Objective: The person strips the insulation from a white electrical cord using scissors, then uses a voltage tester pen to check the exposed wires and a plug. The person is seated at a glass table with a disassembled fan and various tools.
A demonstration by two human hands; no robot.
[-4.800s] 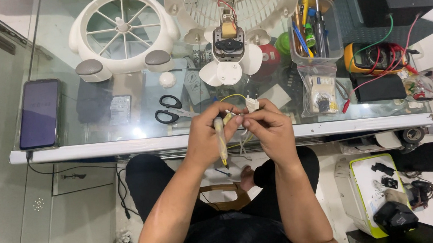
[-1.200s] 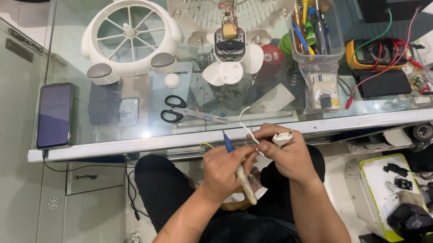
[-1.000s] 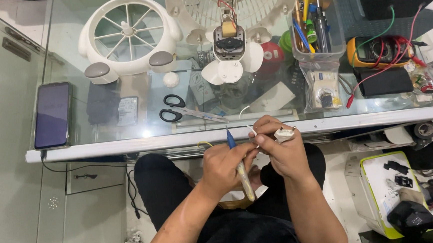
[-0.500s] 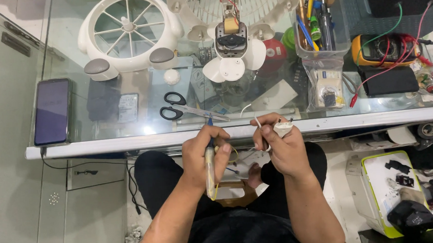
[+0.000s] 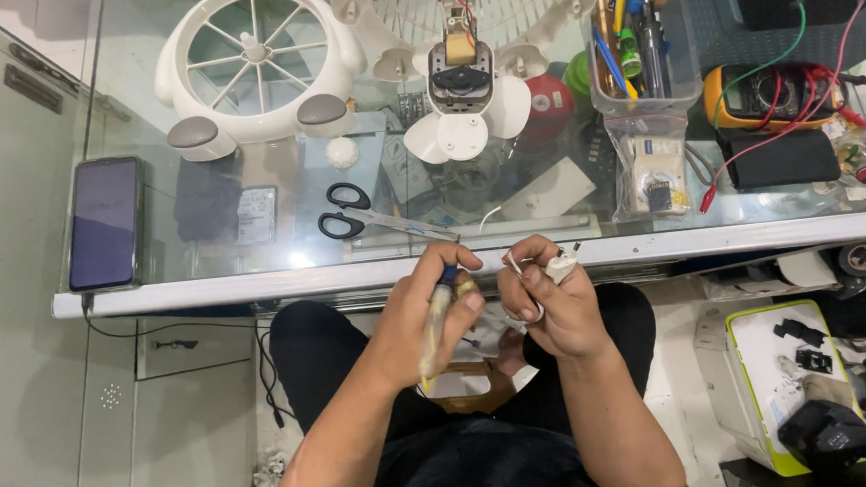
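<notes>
Yellow screwdriver (image 5: pixel 436 322), white plug (image 5: pixel 562 264)

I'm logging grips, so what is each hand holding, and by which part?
Left hand grips a yellow-handled tool around its handle; right hand pinches a white plug by its body.

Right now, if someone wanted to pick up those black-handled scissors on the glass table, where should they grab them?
Probably by the two black finger loops of the scissors, coming from above. They lie flat on the glass table, loops to the left and the closed blades pointing right toward the table's front edge. The loops are the thicker, blunt end, with bare glass around them.
</notes>
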